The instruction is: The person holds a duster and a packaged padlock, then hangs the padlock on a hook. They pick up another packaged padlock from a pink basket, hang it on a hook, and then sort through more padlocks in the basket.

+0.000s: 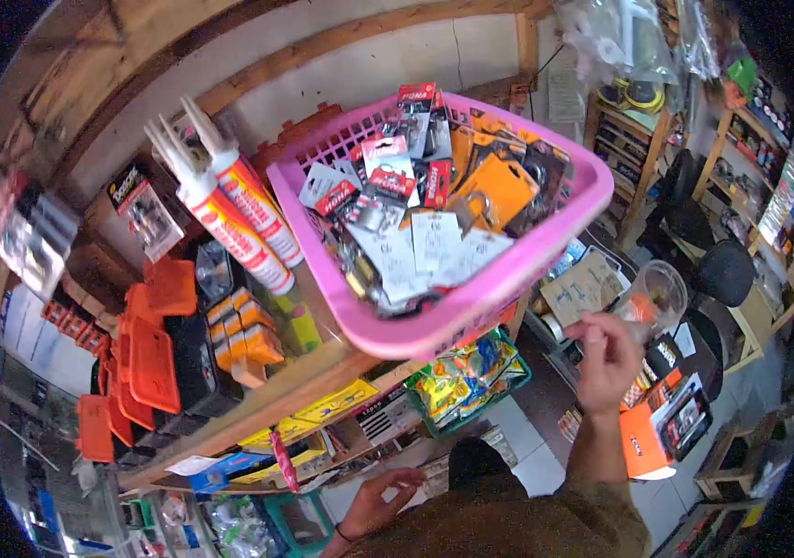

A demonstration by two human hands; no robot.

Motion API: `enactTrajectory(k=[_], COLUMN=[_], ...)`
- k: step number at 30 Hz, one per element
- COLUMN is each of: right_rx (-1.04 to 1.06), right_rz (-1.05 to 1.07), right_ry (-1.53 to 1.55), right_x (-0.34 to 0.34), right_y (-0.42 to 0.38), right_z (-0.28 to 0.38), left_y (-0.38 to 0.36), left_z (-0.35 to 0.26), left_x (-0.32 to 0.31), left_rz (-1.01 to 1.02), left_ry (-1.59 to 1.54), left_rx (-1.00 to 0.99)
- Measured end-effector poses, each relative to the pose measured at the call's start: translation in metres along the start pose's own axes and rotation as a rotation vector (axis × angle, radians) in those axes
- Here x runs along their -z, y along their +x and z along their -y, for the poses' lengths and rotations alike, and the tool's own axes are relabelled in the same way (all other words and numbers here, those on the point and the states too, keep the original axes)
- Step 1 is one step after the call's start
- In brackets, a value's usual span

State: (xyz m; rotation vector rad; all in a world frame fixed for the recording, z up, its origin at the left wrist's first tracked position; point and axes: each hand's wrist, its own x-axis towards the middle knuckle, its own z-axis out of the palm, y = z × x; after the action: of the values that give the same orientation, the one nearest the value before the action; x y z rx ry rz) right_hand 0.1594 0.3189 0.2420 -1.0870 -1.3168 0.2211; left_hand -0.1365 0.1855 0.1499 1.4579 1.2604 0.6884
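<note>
My right hand (609,363) is raised to the right of the pink plastic basket (397,339), fingers loosely bent and apart, with nothing visible in them. Just beyond it in the view are a clear plastic jar (665,290) and a piece of brown cardboard (585,290). Low in front of my body, my left hand (383,502) hangs with its fingers curved and apart, holding nothing I can see. The basket stands on a wooden shelf, full of carded packs: white cards (436,244), orange cards (499,191) and red-topped packs (389,184) with small metal parts.
Sealant tubes (234,237) stand left of the basket, beside orange-lidded black bins (150,358) and small orange boxes (246,327). Below the shelf is a green basket of colourful packets (467,377). An orange box (643,442) lies at right, near a black stool (724,272).
</note>
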Motion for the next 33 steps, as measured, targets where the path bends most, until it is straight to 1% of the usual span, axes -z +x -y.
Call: enactTrajectory(k=[2,3,4,5,6,7,8,9,11,12,14,16,18,19,20,22,23,24,25,26,27,28,29,30,31,32,33], right_rx=[0.239,0.221,0.286,0.352,0.338,0.413,0.492,0.488,0.513,0.511,0.58,0.584,0.471,0.39,0.392,0.434,0.438,0.476,0.511,0.549,0.513,0.479,0.48,0.543,0.606,0.61,0.531], right_rz=[-0.021,-0.004,0.064,0.129,0.142,0.275,0.409,0.421,0.706,0.717,0.889,0.941,1.297,1.488,1.489,1.866,1.864,1.855,1.841,1.79,1.805,1.821,1.817,1.804,1.788,1.784,1.809], right_ry=[0.151,0.152,0.14,0.127,0.125,0.072,0.019,0.02,-0.057,-0.049,-0.129,-0.124,-0.286,-0.419,-0.419,-0.831,-0.844,-0.722,-0.601,-0.648,-0.652,-0.653,-0.66,-0.661,-0.664,-0.675,-0.654], right_x=[-0.001,-0.002,-0.004,-0.006,-0.008,-0.011,-0.014,-0.016,-0.021,-0.026,-0.036,-0.049,-0.06,-0.069,-0.08,-0.098,-0.103,-0.109,-0.113,-0.115,-0.117,-0.12,-0.121,-0.121,-0.121,-0.12,-0.119], right_y=[0.053,0.075,0.093,0.108,0.122,0.134,0.145,0.152,0.163,0.169,0.181,0.195,0.211,0.221,0.226,0.231,0.227,0.219,0.212,0.205,0.202,0.201,0.201,0.201,0.204,0.208,0.212], right_z=[0.03,0.041,0.051,0.059,0.067,0.074,0.076,0.075,0.072,0.069,0.064,0.06,0.063,0.069,0.071,0.071,0.062,0.044,0.027,0.018,0.012,0.015,0.019,0.023,0.026,0.026,0.025], left_y=[0.016,0.021,0.024,0.027,0.031,0.034,0.037,0.039,0.04,0.043,0.052,0.068,0.108,0.134,0.163,0.219,0.235,0.247,0.255,0.26,0.265,0.267,0.268,0.269,0.272,0.274,0.276], left_z=[-0.061,-0.088,-0.105,-0.118,-0.132,-0.152,-0.164,-0.173,-0.195,-0.211,-0.24,-0.268,-0.294,-0.3,-0.301,-0.29,-0.284,-0.279,-0.271,-0.264,-0.259,-0.26,-0.26,-0.261,-0.262,-0.264,-0.265], left_x=[0.012,0.018,0.023,0.027,0.032,0.037,0.042,0.047,0.056,0.059,0.07,0.084,0.087,0.085,0.083,0.088,0.083,0.08,0.08,0.079,0.079,0.078,0.077,0.076,0.077,0.078,0.08], left_rz=[-0.022,0.005,0.003,0.062,0.122,0.138,0.136,0.185,0.243,0.228,0.201,0.222,0.095,-0.034,-0.163,-0.197,-0.171,-0.144,-0.152,-0.159,-0.167,-0.176,-0.111,-0.043,-0.047,0.025,0.098], left_ry=[0.034,0.032,0.02,0.008,-0.004,0.044,0.034,-0.033,-0.185,-0.175,-0.034,0.167,0.421,0.557,0.689,1.035,1.215,1.381,1.378,1.312,1.248,1.249,1.268,1.286,1.286,1.281,1.274], left_rx=[-0.092,-0.075,-0.052,-0.105,-0.162,-0.244,-0.237,-0.348,-0.545,-0.671,-0.829,-0.841,-0.887,-0.865,-0.839,-0.746,-0.53,-0.308,-0.321,-0.342,-0.363,-0.374,-0.308,-0.24,-0.248,-0.206,-0.162])
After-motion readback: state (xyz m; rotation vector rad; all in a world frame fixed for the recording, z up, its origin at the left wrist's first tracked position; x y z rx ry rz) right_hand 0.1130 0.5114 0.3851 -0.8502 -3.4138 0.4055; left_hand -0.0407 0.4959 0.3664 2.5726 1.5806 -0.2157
